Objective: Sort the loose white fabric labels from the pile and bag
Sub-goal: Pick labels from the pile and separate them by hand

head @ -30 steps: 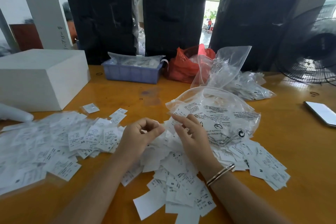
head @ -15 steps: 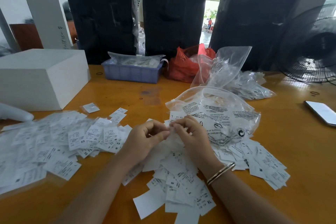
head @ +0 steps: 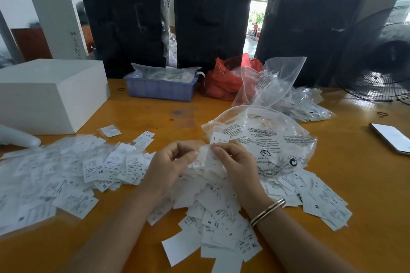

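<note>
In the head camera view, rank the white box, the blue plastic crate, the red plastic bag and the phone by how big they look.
1. White box
2. Blue plastic crate and red plastic bag: too alike to rank
3. Phone, partly cut off

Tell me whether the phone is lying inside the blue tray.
No. The phone lies on the table's right edge, far from the blue tray.
</note>
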